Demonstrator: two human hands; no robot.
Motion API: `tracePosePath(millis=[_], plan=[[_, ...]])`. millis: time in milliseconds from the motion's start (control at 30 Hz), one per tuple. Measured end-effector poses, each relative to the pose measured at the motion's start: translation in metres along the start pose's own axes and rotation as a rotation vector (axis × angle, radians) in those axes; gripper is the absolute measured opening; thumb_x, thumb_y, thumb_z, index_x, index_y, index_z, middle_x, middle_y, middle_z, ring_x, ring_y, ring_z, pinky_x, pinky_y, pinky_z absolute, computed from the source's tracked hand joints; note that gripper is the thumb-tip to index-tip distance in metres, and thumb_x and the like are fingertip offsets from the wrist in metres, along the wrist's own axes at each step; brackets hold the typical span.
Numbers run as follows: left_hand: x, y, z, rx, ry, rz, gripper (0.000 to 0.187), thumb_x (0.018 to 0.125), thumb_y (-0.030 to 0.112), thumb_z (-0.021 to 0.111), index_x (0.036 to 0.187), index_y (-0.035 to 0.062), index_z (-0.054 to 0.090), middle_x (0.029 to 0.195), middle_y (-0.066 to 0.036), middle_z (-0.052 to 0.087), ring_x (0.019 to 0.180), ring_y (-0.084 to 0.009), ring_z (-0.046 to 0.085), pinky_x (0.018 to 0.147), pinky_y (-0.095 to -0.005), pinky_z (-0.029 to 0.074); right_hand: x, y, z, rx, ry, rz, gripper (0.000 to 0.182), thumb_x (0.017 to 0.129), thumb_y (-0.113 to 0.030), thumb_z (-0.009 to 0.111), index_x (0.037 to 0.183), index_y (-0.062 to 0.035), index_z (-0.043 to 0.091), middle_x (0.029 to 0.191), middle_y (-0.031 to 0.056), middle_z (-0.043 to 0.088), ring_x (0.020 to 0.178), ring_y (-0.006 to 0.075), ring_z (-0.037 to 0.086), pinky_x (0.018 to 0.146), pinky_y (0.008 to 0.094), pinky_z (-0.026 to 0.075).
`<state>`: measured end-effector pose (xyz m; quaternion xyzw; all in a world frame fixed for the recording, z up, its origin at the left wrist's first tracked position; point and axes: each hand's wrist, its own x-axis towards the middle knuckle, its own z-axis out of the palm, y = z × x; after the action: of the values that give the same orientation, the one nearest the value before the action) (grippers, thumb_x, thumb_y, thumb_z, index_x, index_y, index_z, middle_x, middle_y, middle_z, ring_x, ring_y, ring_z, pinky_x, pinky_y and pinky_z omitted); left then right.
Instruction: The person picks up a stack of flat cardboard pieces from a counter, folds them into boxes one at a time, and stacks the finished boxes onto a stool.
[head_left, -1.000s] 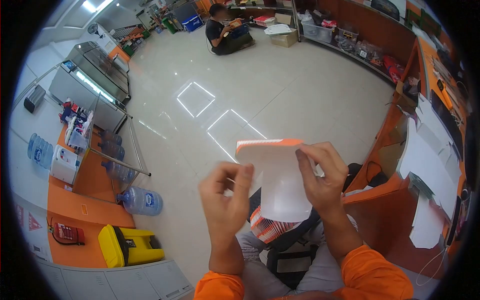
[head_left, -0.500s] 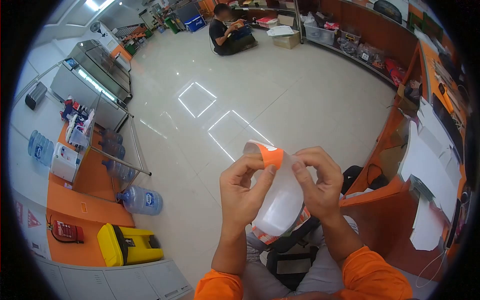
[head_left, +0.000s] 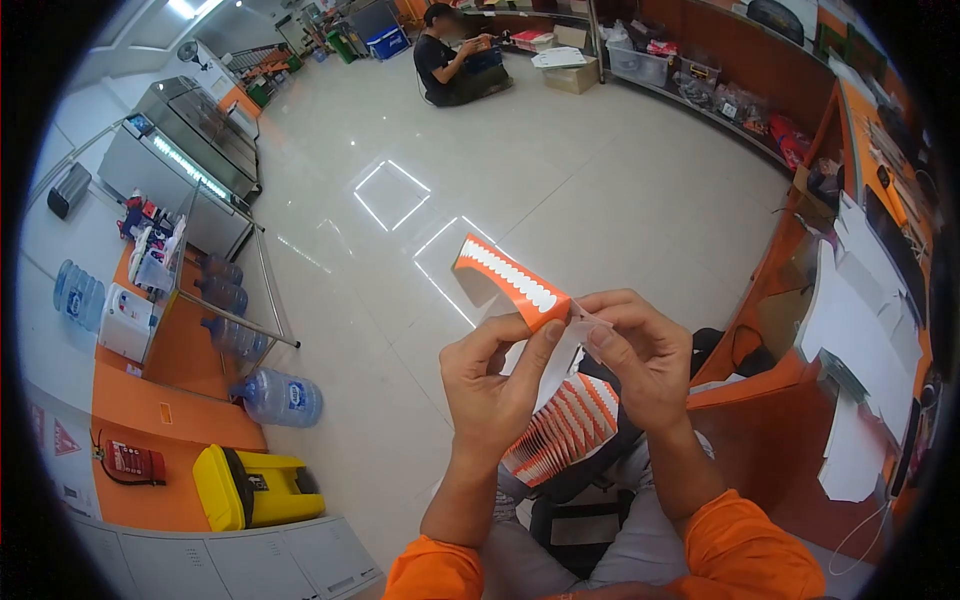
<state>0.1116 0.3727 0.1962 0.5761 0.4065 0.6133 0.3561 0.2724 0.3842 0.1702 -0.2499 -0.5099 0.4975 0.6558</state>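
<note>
My left hand [head_left: 495,385] and my right hand [head_left: 640,355] together pinch a white card piece with an orange scalloped band [head_left: 510,282], held up in front of me; its orange end juts up to the left. Below the hands, on my lap, lies a fanned stack of the same orange-and-white pieces [head_left: 565,425]. Orange sleeves cover both forearms.
An orange counter [head_left: 790,380] with white sheets stands to my right. To the left are water bottles [head_left: 280,398], a yellow bin [head_left: 250,488] and a fire extinguisher [head_left: 125,462]. A person [head_left: 445,65] sits on the tiled floor far off, by boxes.
The piece was held flat, then bent between both hands; now it is folded, with its orange band pointing up left. The lap stack shows more.
</note>
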Motion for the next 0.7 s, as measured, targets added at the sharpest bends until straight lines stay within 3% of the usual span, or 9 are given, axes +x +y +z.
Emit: tracePosePath(millis=[67,133,267,400,700], plan=[[0.002,-0.007,0.000,0.113,-0.034,0.105,0.008,0.091,-0.006,0.073,0.099,-0.0052,0.072,0.095,-0.013,0.075,0.087,-0.0156,0.072,0.077,-0.0276,0.057,0.000,0.000,-0.002,0.037,0.000,0.034,0.010,0.095,-0.003,0.070,0.103,0.0031,0.072,0.113,0.0153,0.069,0.103,0.0177,0.067,0.086,0.0290,0.054],[0.002,-0.003,0.006,0.135,-0.004,0.096,0.008,0.090,-0.005,0.074,0.098,-0.0050,0.074,0.093,-0.013,0.074,0.082,-0.0148,0.071,0.073,-0.0260,0.056,-0.001,0.004,-0.003,-0.072,-0.039,-0.123,0.011,0.093,0.001,0.072,0.104,0.0038,0.072,0.115,0.0139,0.065,0.103,0.0175,0.066,0.084,0.0278,0.054],[-0.002,-0.006,0.012,0.113,0.007,0.156,0.011,0.088,-0.006,0.074,0.099,-0.0060,0.075,0.091,-0.012,0.073,0.076,-0.0147,0.070,0.064,-0.0250,0.054,-0.003,-0.002,0.001,-0.006,-0.016,-0.034,0.012,0.091,0.003,0.073,0.103,0.0051,0.074,0.115,0.0127,0.061,0.099,0.0159,0.067,0.081,0.0266,0.055],[0.001,0.009,0.004,0.198,-0.097,0.056,0.013,0.089,-0.006,0.072,0.102,-0.0068,0.074,0.090,-0.012,0.072,0.078,-0.0140,0.069,0.065,-0.0246,0.054,0.001,0.000,-0.003,-0.042,0.005,-0.051,0.011,0.091,0.004,0.073,0.102,0.0063,0.075,0.114,0.0123,0.060,0.094,0.0156,0.069,0.080,0.0266,0.057],[0.005,0.008,-0.010,-0.038,-0.198,-0.118,0.013,0.092,-0.003,0.072,0.103,-0.0097,0.072,0.094,-0.013,0.073,0.085,-0.0167,0.072,0.074,-0.0267,0.056,-0.001,-0.001,-0.002,0.031,0.020,-0.012,0.010,0.091,0.004,0.073,0.100,0.0061,0.075,0.111,0.0129,0.062,0.093,0.0161,0.069,0.080,0.0276,0.059]])
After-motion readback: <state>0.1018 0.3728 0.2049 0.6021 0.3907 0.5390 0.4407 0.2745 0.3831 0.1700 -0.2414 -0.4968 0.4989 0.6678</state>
